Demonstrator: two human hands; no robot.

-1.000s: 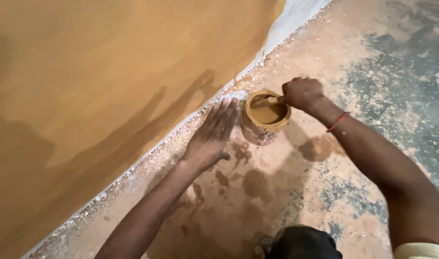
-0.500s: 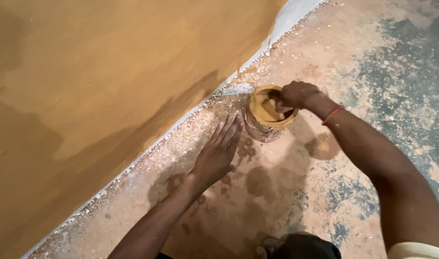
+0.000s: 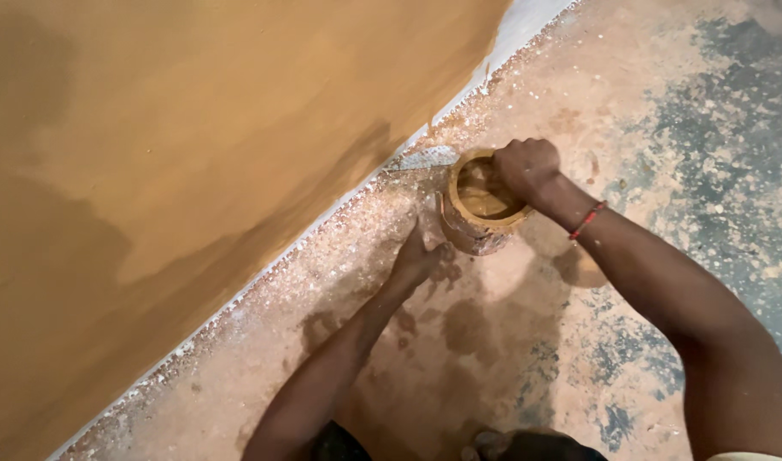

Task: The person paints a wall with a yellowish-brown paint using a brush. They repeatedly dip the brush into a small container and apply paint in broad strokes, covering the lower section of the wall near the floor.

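A small round can (image 3: 480, 229), smeared with ochre paint and part full of it, stands on the floor near the wall's foot. My right hand (image 3: 526, 166) is closed over the can's far rim, gripping a tool handle that dips into the paint; the tool's end is hidden. A red thread band (image 3: 587, 219) circles that wrist. My left hand (image 3: 415, 258) rests on the floor just left of the can, fingertips at its lower side, holding nothing.
An ochre-painted wall (image 3: 194, 154) fills the left, with a white strip (image 3: 519, 26) at its foot. A flat grey metal blade (image 3: 425, 159) lies by the wall behind the can. The concrete floor (image 3: 681, 128) is dusty, paint-stained and strewn with white flakes.
My left hand has drawn back from the wall's foot, where it lay flat with fingers spread, to the can's near left side. My right hand stays on the can.
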